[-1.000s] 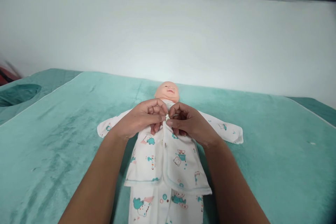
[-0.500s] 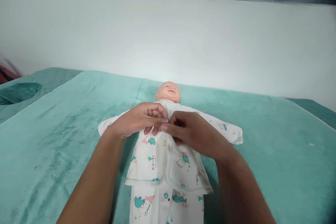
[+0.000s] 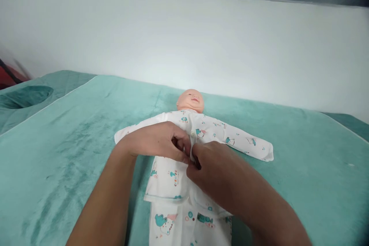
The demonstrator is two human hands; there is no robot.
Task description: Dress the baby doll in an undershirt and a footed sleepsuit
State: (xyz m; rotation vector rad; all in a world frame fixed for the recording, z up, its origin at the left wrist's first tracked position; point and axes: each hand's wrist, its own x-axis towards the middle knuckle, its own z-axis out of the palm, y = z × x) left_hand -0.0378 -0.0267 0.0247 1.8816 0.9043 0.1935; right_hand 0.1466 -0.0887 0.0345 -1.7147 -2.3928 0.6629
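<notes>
A baby doll (image 3: 188, 100) lies on its back, head away from me, arms spread wide. It wears a white printed jacket (image 3: 170, 177) over matching trousers (image 3: 170, 226). My left hand (image 3: 163, 140) pinches the jacket's front edge at mid-chest with thumb and fingers. Right against it, my right hand (image 3: 213, 165) is closed on the same front opening, its fingertips curled in and partly hidden. A small round snap (image 3: 193, 133) shows on the front above my fingers. Whatever fastener lies between my fingertips is covered.
A teal plush cover (image 3: 72, 153) spreads under the doll, with a raised cushion (image 3: 25, 96) with a hollow at the left. Behind stands a white wall (image 3: 184, 38) with a dark band along the top. Something red (image 3: 8, 75) shows at the far left edge.
Both hands have moved down the jacket front, from the upper chest to the middle, uncovering the collar area and a snap. The view has shifted slightly.
</notes>
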